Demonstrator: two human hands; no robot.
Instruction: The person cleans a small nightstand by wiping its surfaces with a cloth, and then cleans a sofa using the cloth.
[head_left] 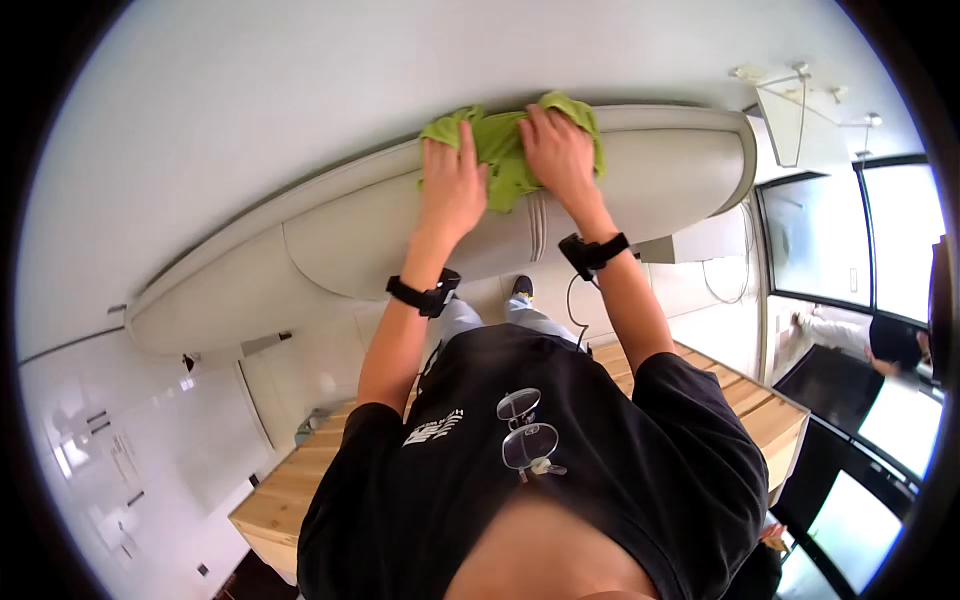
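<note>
A lime-green cloth point(508, 160) lies bunched over the top edge of a long cream padded piece, which looks like a sofa point(660, 165). My left hand point(455, 190) holds the left part of the cloth, its fingers pointing up toward the wall. On the right part, my right hand point(562, 155) grips the cloth near the top edge, fingers bent over it. Some fingertips are hidden in the folds. Both wrists carry black straps with small devices, and a thin cable hangs from the right one.
A white wall point(330, 80) rises behind the padded piece. Behind me is a slatted wooden bench point(290, 500). A small white shelf point(800, 125) hangs at the upper right, near windows point(815, 240). Another person's arm point(835, 330) shows at the far right.
</note>
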